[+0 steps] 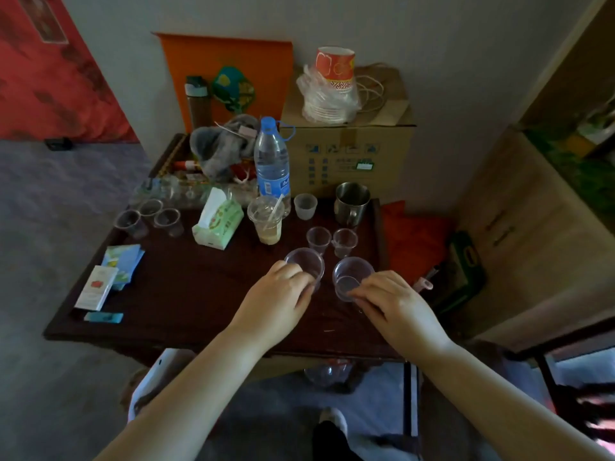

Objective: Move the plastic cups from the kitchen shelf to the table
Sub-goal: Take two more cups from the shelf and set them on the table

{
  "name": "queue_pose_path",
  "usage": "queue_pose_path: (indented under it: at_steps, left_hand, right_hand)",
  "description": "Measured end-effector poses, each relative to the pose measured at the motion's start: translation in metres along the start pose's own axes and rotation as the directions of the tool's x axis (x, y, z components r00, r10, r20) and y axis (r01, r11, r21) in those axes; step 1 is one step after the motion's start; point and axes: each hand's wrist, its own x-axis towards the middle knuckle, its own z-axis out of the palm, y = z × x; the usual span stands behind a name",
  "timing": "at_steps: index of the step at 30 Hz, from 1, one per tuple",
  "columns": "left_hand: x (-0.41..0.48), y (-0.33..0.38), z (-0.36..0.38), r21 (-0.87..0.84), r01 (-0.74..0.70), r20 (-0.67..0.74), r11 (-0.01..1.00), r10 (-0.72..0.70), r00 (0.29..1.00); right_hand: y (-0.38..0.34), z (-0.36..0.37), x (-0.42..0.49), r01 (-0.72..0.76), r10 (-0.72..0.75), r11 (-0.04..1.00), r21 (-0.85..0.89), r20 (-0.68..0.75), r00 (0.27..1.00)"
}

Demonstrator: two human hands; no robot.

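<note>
Two clear plastic cups stand upright on the dark wooden table (186, 294) near its front right. My left hand (279, 301) grips the left cup (304, 261) at its near side. My right hand (392, 307) holds the right cup (352, 272) by its near rim. Just behind them two smaller clear cups (318, 239) (344, 241) stand side by side. Three more clear cups (149, 217) are grouped at the table's left, and a frosted cup (305, 205) stands further back.
A lidded drink cup with a straw (266, 221), a water bottle (272, 161), a tissue pack (219, 224), a steel mug (352, 202) and a cardboard box (349, 154) crowd the back. Cards and packets (109, 277) lie at the left. A cabinet (532, 227) stands to the right.
</note>
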Motion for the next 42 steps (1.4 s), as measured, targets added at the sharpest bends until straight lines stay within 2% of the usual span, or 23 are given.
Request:
queue_pose_path:
  at_steps: [7,18,35,42]
  left_hand:
    - [0.045,-0.033,0.051,0.037,0.116,0.08,0.993,-0.119,0.99]
    - [0.084,-0.078,0.124,0.131,0.237,0.259,0.963,-0.264,0.929]
    - [0.09,-0.099,0.156,0.094,0.324,0.305,0.941,-0.337,0.891]
    - [0.089,-0.1,0.161,0.084,0.34,0.281,0.937,-0.35,0.894]
  right_hand:
    - [0.064,0.04,0.045,-0.035,0.031,0.998,0.06,0.076,0.997]
    - [0.132,0.107,0.089,-0.077,0.054,0.991,0.106,0.208,0.977]
    - [0.159,0.137,0.092,-0.087,0.062,0.993,0.075,0.283,0.957]
    - [0.161,0.141,0.09,-0.105,0.082,0.991,0.084,0.245,0.966]
